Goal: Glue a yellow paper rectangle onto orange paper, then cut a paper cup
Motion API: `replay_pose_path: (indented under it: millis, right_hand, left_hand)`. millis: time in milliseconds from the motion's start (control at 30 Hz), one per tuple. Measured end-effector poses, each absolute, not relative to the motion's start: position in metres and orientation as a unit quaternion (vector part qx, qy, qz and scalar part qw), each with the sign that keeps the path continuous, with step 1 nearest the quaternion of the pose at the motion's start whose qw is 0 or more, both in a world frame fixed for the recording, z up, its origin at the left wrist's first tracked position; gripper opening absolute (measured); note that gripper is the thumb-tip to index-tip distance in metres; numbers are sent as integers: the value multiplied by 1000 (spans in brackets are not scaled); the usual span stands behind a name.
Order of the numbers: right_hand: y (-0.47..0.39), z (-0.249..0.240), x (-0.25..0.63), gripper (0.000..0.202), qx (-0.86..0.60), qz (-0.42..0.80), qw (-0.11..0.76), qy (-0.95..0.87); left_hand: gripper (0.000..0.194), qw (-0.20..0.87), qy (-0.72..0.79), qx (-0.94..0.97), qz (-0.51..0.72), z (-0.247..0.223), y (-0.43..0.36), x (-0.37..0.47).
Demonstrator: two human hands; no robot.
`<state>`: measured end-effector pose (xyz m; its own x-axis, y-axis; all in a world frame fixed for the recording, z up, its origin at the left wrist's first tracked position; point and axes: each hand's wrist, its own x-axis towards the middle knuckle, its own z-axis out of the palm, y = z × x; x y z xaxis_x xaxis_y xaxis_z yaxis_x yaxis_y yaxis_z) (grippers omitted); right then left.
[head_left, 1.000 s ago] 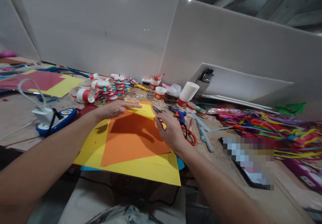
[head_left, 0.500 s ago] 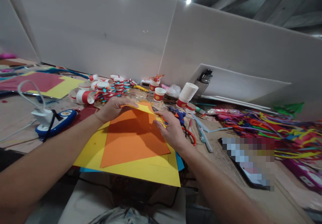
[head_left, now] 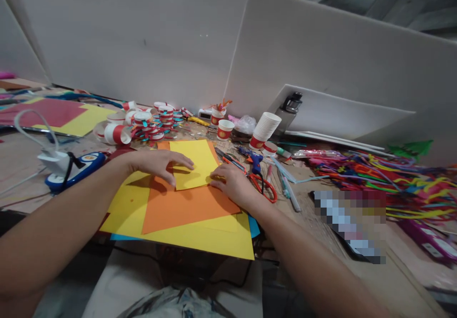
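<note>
A small yellow sheet of paper point(head_left: 191, 158) rests over a larger orange sheet point(head_left: 189, 211). Spread fingers of my left hand point(head_left: 159, 164) reach over the left side of the small sheet, the thumb pointing down by its lower left corner. At the lower right corner, my right hand point(head_left: 230, 181) has its bent fingers and thumb closed on the paper's edge. Beneath the orange sheet is a big yellow sheet point(head_left: 221, 243), and a blue sheet point(head_left: 254, 227) peeks out under that.
Orange-handled scissors point(head_left: 264, 188) and a blue glue gun point(head_left: 255, 161) lie right of the papers. Stacked paper cups point(head_left: 266, 127) stand behind. Red-and-white cup pieces point(head_left: 143, 120) crowd the back left. A phone point(head_left: 348, 225) and colourful pipe cleaners point(head_left: 385, 180) are at right.
The small yellow sheet, raised and tilted between both hands before, now lies flatter with its face showing. My left hand has loosened and spread its fingers. The view has shifted slightly.
</note>
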<state>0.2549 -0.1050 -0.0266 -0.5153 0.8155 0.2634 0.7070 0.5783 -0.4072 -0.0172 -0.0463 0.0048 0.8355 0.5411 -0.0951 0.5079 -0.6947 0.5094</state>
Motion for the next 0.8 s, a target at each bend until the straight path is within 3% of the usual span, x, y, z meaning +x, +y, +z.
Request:
replay_pose_path:
  millis: [133,600,800]
  right_hand:
    - [-102,-25,254,10,-435,135,225,-861]
    - [-104,-27,244,3,-476,130,222,-841]
    - [-106,-17,255,6,-492,113,272,-819]
  left_hand:
    - [40,260,303,911,107,2,-57,0]
    - [14,198,332,910,149,-21,-70,34]
    - [17,227,340,900,152,-24,-66,31]
